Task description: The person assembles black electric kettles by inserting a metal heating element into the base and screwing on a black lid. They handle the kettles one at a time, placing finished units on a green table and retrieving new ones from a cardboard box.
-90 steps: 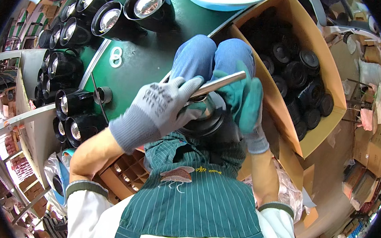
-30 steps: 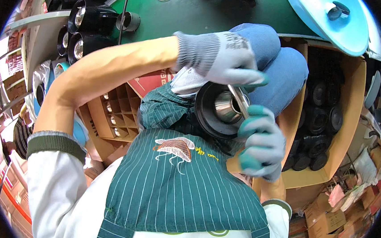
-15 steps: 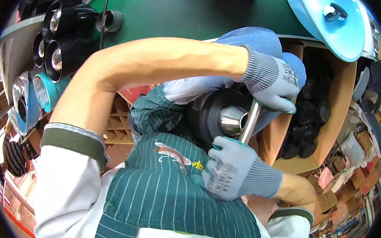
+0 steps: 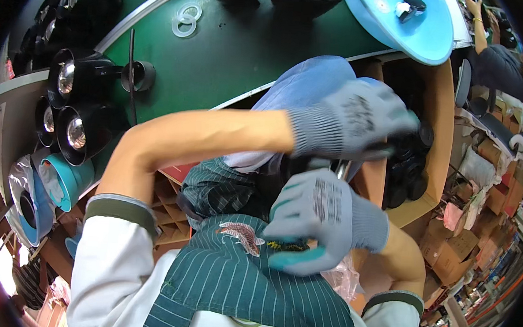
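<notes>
My left hand [image 4: 354, 123], in a grey knit glove, is smeared by motion above my lap. Its fingers point right, toward an open cardboard box [image 4: 439, 153] of black round parts [image 4: 403, 174]. My right hand [image 4: 313, 220], gloved alike, stands just below it with thumb and fingers apart. Nothing shows in its grasp. Between the two hands a short bit of shiny metal tube [image 4: 341, 168] peeks out. Both hands cover most of the dark thing on my lap, so its shape is hidden. Something dark beneath my left fingers is too blurred to name.
A green-topped table [image 4: 245, 54] lies ahead, with clear rings [image 4: 185, 26] and a light-blue basin [image 4: 428, 38] holding a black knob [image 4: 414, 4]. Black shells with shiny insides [image 4: 65, 77] stand at left, near a black collar [image 4: 140, 76]. Cartons [image 4: 448, 249] lie at right.
Both hands gripped the metal tube beside a black round body before. My right hand has opened; my left is moving and blurred. The view has shifted, bringing more black shells into sight.
</notes>
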`<state>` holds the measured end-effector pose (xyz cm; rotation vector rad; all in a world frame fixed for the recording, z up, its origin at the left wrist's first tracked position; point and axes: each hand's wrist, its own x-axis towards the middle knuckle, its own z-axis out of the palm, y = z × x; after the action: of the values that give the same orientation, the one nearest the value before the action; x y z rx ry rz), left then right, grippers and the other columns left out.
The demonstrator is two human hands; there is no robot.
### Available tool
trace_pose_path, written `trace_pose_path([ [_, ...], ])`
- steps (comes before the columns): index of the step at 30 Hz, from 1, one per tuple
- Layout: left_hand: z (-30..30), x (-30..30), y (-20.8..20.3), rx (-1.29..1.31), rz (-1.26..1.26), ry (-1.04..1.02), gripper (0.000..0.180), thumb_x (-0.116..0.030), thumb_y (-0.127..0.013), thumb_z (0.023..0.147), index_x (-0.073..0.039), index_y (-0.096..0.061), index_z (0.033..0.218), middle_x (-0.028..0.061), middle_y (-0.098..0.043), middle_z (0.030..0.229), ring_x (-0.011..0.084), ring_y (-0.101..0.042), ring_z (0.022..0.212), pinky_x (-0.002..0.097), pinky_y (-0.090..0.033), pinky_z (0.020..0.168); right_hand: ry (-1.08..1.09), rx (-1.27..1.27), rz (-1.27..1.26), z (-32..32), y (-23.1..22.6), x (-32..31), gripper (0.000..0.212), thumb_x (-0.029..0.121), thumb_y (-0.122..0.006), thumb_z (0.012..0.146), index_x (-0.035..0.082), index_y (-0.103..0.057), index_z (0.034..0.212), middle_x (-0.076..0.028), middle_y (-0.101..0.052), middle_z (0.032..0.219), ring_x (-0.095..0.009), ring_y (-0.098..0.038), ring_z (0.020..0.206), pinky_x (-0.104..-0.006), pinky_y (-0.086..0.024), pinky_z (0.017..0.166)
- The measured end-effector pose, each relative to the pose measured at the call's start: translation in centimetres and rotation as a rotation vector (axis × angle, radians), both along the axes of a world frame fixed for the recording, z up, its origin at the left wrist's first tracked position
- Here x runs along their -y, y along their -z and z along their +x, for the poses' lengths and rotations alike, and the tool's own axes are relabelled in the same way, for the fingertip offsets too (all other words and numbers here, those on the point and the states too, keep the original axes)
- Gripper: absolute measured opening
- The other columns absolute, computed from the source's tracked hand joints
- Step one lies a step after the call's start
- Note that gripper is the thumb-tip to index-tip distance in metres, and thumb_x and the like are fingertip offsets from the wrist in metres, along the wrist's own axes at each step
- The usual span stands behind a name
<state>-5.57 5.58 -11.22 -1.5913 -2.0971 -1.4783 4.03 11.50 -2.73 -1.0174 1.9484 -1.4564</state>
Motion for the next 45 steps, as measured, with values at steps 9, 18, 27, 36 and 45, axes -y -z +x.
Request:
trace_pose_path([
  [9, -0.1, 5.1, -8.1, 0.305, -1.088, 0.291, 0.044, -0.043, -0.07, 0.095, -0.001, -0.077, 0.107, 0.0177, -0.074, 0.08, 0.0283, -0.074, 0.073, 0.0399, -0.059, 0.07, 0.45, 0.197, -0.804, 4.4, 2.6, -3.4, 0.046, 0.037, -0.05, 0.095, -0.001, -0.064, 0.116, -0.019, -0.066, 0.107, -0.031, -0.061, 0.101, -0.0398, -0.047, 0.091],
  [18, 4.4, -1.0, -13.9, 0.415, -1.875, 0.139, 0.076, -0.06, -0.046, 0.102, 0.009, -0.064, 0.127, 0.0228, -0.07, 0.113, 0.0335, -0.07, 0.105, 0.0437, -0.055, 0.095, 1.357, 0.477, -0.784, 12.2, 8.2, 0.8, 0.085, 0.067, -0.007, 0.106, 0.004, -0.013, 0.164, -0.022, -0.034, 0.163, -0.032, -0.03, 0.152, -0.0428, -0.013, 0.127],
  [27, 6.8, 3.5, -10.0, 0.327, -1.464, -0.213, 0.085, -0.058, -0.072, 0.088, 0.016, -0.046, 0.123, 0.0306, -0.071, 0.102, 0.0398, -0.074, 0.094, 0.0441, -0.06, 0.079, 0.982, 0.309, -0.998, 6.7, 16.2, -4.2, 0.086, 0.064, -0.031, 0.106, 0.003, -0.015, 0.163, -0.023, -0.032, 0.164, -0.036, -0.035, 0.149, -0.0463, -0.025, 0.126],
  [36, 7.7, 5.6, -7.5, 0.271, -1.262, -0.202, 0.072, -0.05, -0.076, 0.087, 0.006, -0.047, 0.121, 0.0284, -0.071, 0.1, 0.0432, -0.071, 0.093, 0.0484, -0.057, 0.08, 0.084, 1.096, -1.659, -2.2, 18.5, -2.7, 0.029, 0.038, -0.052, 0.108, 0.01, -0.06, 0.103, -0.001, -0.062, 0.09, -0.015, -0.055, 0.073, -0.0346, -0.049, 0.08],
  [45, 5.8, 4.5, -8.3, 0.288, -1.191, 0.127, 0.065, -0.046, -0.081, 0.083, -0.001, -0.046, 0.114, 0.022, -0.068, 0.092, 0.0429, -0.069, 0.087, 0.0477, -0.055, 0.075, 0.657, 0.83, -1.51, 1.8, 15.7, -5.3, 0.036, 0.034, -0.046, 0.11, 0.015, -0.05, 0.081, 0.005, -0.027, 0.064, -0.014, -0.03, 0.061, -0.0328, -0.035, 0.067],
])
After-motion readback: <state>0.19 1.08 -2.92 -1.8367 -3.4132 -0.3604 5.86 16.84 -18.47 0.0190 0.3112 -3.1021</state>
